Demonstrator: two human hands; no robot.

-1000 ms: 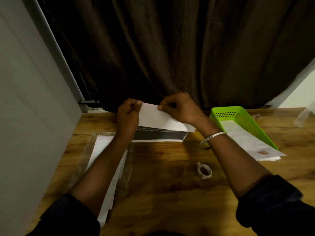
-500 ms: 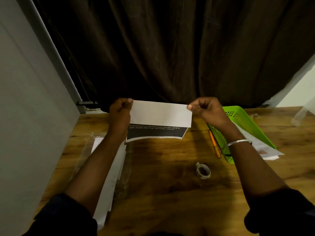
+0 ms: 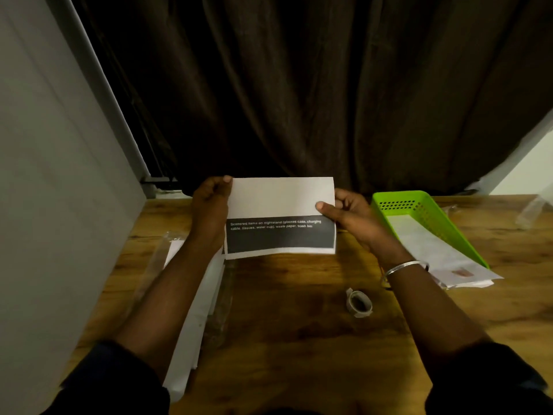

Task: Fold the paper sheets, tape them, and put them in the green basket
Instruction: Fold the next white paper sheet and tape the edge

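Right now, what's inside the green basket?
White folded sheets lie in the green basket, overhanging its near end. The basket floor beneath them is covered; how many sheets, cannot tell.

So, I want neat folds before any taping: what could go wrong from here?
The left hand and right hand pinch the folded sheet only at its side edges, so the layers may slip and crease crooked. The tape roll lies on the table with no hand free; letting go to fetch it may let the fold spring open. Some papers overhang the green basket's near end, so another could nudge them out.
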